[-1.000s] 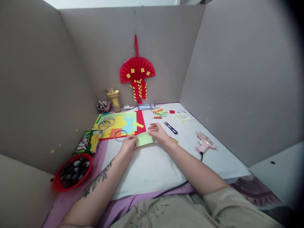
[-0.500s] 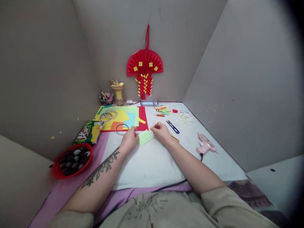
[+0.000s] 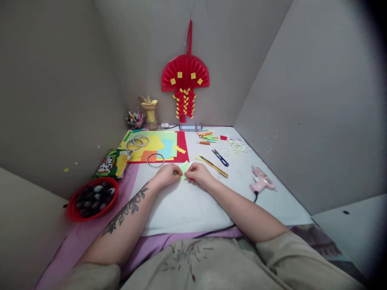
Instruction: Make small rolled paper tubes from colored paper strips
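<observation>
Fingers [image 3: 188, 175] pinching, green paper [image 3: 184, 166] between both sets

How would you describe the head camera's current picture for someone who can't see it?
A person's left hand and right hand pinch light green paper over a white tabletop. Left lie colored sheets and a red bowl; right, blue snips and a pink glue gun; behind hangs a red fan ornament.
</observation>
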Action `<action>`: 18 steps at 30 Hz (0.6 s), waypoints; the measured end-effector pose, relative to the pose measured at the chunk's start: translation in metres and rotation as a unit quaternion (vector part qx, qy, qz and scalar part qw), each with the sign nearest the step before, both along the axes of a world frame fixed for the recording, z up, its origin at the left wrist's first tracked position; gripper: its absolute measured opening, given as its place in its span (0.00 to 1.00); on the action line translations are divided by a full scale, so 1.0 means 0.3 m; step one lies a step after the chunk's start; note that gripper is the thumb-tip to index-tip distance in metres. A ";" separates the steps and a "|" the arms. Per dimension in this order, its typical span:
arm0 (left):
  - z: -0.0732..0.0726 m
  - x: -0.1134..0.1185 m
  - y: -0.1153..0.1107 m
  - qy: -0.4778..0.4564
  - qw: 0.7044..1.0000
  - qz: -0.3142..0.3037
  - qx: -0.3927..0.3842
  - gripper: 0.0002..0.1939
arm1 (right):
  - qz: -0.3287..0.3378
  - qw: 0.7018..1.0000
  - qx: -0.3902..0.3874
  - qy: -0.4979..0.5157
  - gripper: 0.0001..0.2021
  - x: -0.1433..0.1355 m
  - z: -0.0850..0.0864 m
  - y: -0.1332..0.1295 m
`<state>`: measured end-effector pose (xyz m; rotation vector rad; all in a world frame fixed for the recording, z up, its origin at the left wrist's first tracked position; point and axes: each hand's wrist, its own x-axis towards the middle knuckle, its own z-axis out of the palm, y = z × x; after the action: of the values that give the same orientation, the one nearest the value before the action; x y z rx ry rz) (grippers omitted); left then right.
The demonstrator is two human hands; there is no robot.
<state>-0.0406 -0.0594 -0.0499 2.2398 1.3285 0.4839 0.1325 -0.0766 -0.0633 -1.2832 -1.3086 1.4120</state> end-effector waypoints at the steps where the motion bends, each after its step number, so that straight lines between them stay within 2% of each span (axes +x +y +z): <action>1: 0.002 0.001 -0.001 0.002 1.000 -0.001 0.003 0.11 | -0.006 1.000 0.006 -0.015 0.08 -0.003 -0.002 -0.003; 12: 0.013 0.003 -0.004 0.006 1.000 -0.003 -0.002 0.11 | -0.019 0.989 0.077 -0.121 0.04 -0.011 -0.064 0.004; 18: 0.019 0.006 -0.009 0.013 1.000 0.003 -0.002 0.10 | -0.025 0.981 0.096 -0.167 0.03 -0.008 -0.069 0.005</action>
<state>-0.0387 -0.0619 -0.0441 2.2475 1.3495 0.4553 0.1302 -0.0749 -0.0839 -1.4504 -1.5810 1.0345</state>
